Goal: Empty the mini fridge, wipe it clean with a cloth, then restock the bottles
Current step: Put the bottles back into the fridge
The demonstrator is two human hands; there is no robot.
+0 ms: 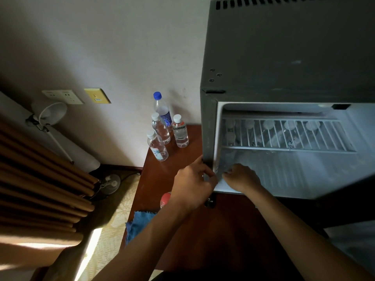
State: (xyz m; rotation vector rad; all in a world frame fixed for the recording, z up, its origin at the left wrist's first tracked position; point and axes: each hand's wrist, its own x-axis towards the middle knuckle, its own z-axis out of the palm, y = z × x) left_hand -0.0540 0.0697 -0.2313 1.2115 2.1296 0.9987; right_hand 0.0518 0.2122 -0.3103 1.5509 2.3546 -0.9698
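Observation:
The dark mini fridge (284, 57) stands open on a wooden table (223, 230). Under its white wire shelf (284, 136) I see the caps of several clear bottles (269, 124). My right hand (242, 178) reaches into the fridge's lower left corner, with its fingers curled on a clear bottle (229, 157) there. At the fridge's left front edge, my left hand (192, 181) has its thumb and fingers wrapped round the frame. Several bottles stand on the table left of the fridge, among them a tall blue-capped bottle (161, 110). A blue cloth (138, 224) lies at the table's left edge.
A red-capped object (165, 198) shows just behind my left wrist. Left of the table are a floor lamp (50, 116), wall sockets (63, 96), a curtain (30, 179) and a small fan (110, 183) on the floor. The fridge door (355, 240) hangs open at lower right.

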